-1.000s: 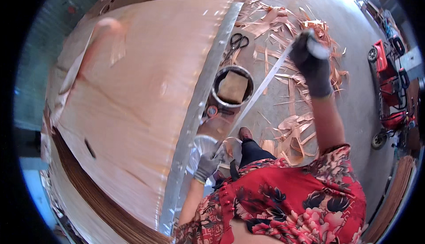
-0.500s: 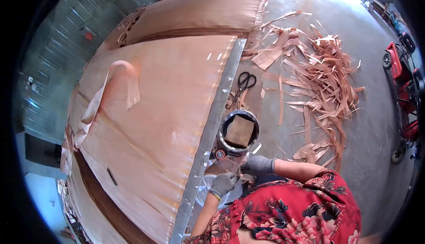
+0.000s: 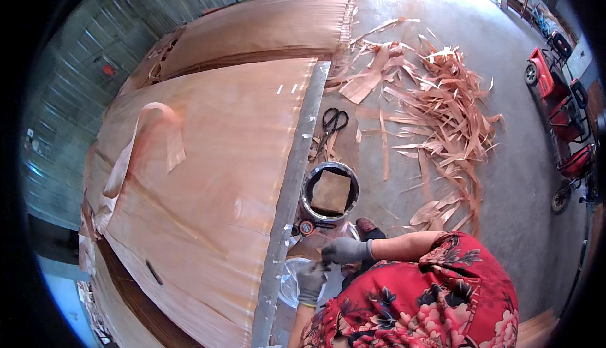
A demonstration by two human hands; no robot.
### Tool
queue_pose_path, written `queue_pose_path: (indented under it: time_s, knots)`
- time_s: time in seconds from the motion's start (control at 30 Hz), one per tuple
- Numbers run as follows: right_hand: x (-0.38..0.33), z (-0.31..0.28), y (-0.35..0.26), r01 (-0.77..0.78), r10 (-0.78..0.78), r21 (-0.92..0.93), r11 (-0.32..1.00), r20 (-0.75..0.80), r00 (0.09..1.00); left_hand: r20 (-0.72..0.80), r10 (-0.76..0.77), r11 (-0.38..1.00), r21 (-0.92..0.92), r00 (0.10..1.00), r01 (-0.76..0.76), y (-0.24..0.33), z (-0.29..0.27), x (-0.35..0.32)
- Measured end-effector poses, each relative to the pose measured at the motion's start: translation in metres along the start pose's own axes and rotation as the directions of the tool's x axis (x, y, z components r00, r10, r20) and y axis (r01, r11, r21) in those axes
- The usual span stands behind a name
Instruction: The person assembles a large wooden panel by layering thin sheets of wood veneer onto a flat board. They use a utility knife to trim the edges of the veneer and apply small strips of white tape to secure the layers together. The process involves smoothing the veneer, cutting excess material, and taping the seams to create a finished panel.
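Note:
My right hand (image 3: 344, 251), in a grey glove, is closed with its fingers pointing left. Close below it is my left hand (image 3: 310, 280), also gloved in grey and closed. The fingertips almost meet; anything pinched there is too small to make out. A crumpled clear plastic bag (image 3: 290, 283) lies beside the left hand. Just beyond the hands are an orange and black tape measure (image 3: 307, 228) and a round container (image 3: 305, 204) holding a square brown block (image 3: 331, 192). Black-handled scissors (image 3: 329, 127) lie farther off.
On my left a broad stack of thin wood veneer sheets (image 3: 214, 152) is edged by a grey metal strip (image 3: 295, 177). A curled veneer strip (image 3: 158, 107) and a small dark bar (image 3: 153, 272) rest on it. Veneer scraps (image 3: 451, 105) heap on the floor; a red vehicle (image 3: 565, 111) stands right.
The view has shifted, so the stack and container appear farther left. My hands have drawn closer together, the left one turning more upright. A shoe now shows beyond my right forearm.

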State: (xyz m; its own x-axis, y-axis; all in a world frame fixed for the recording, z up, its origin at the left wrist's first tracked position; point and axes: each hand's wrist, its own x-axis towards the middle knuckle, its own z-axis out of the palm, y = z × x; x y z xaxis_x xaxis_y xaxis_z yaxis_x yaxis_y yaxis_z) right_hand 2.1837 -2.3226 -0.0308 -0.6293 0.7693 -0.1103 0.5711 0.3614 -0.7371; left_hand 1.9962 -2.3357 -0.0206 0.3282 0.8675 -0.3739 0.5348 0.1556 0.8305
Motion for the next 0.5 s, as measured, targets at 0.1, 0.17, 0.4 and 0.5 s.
queue_pose_path:
  time_s: [0.1,0.17,0.4,0.5]
  knots:
    - [0.008,-0.017,0.032,-0.216,0.495,0.910,0.354,0.014,0.869,0.036,-0.280,0.850,-0.454,0.959,0.266,0.012,-0.008,0.002]
    - [0.012,-0.044,0.052,-0.149,0.428,0.948,0.281,0.015,0.904,0.095,-0.062,0.997,0.049,0.994,0.057,0.034,-0.014,0.012]
    - [-0.006,-0.116,0.054,-0.208,0.143,0.412,0.887,0.185,0.972,0.056,0.163,0.895,0.412,0.985,-0.172,0.114,-0.007,0.083]
    - [-0.005,-0.116,0.059,-0.060,0.042,0.225,0.972,0.086,0.995,0.119,0.120,0.886,0.436,0.986,-0.160,0.123,0.013,0.104]
